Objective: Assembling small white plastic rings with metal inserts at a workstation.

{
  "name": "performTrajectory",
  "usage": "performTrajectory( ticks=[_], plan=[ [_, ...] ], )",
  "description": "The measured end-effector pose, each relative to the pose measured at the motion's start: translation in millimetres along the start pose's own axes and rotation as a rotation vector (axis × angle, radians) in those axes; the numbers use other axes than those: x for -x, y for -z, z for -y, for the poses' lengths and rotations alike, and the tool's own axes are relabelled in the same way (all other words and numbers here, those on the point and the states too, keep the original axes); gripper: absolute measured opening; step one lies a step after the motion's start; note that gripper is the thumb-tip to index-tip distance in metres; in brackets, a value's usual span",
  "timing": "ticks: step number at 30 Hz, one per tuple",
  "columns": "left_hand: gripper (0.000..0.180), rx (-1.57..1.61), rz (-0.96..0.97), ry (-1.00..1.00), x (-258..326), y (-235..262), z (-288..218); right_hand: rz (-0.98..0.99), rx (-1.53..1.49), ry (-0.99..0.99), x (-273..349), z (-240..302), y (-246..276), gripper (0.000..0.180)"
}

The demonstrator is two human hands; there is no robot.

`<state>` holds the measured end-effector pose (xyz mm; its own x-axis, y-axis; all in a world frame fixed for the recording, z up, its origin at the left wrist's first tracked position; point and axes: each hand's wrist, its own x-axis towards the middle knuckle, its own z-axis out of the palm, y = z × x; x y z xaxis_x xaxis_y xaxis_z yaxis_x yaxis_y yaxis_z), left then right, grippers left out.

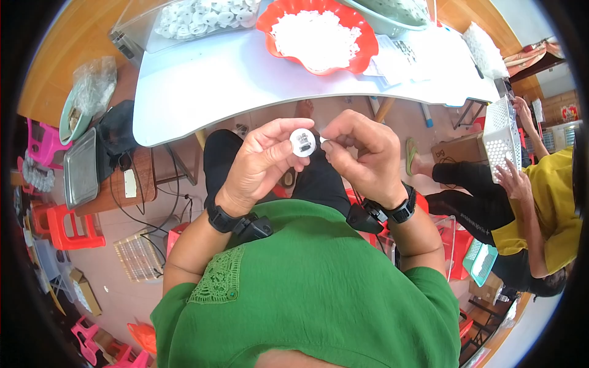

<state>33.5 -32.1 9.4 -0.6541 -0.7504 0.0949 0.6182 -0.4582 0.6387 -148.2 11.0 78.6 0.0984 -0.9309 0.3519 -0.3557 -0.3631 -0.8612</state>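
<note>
Between the thumb and fingers of my left hand [253, 164] is a small round white plastic part [303, 142], its face turned up. Dark and metallic bits show inside its rim. Just to its right, my right hand [369, 153] pinches a tiny white piece [324, 139], mostly covered by the fingertips, so its kind is unclear. Both hands hover over my lap, in front of the table's near edge. The fingertips of the two hands are close together, with a narrow gap between them.
On the white table [202, 86] stand a red scalloped bowl [265, 38] of small white pieces, a clear bin [138, 27] of round white parts and a pale green basin [392, 26]. At right, a person in yellow [549, 196] holds a white perforated basket [500, 138]. Cables [153, 224] trail at left.
</note>
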Motion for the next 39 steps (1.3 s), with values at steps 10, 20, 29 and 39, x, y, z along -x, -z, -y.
performTrajectory(
  ticks=[10, 20, 29, 39],
  plan=[
    [0.033, -0.009, 0.008, 0.144, -1.4, -1.5, -3.2, 0.000, 0.176, 0.328, -4.7, -13.2, -6.1, 0.017],
    [0.035, -0.136, -0.051, 0.111, -3.3, -5.0, 4.2, -0.077, 0.285, 0.352, 3.6, -30.9, -19.3, 0.017],
    [0.042, -0.003, 0.118, 0.109, -0.7, 6.5, 4.1, -0.132, 0.165, 0.183, 0.0, -15.7, -5.9, 0.013],
    [0.038, -0.365, 0.048, 0.101, 4.0, -6.0, 0.6, 0.012, 0.439, 0.399, 1.7, -11.6, -4.1, 0.016]
  ],
)
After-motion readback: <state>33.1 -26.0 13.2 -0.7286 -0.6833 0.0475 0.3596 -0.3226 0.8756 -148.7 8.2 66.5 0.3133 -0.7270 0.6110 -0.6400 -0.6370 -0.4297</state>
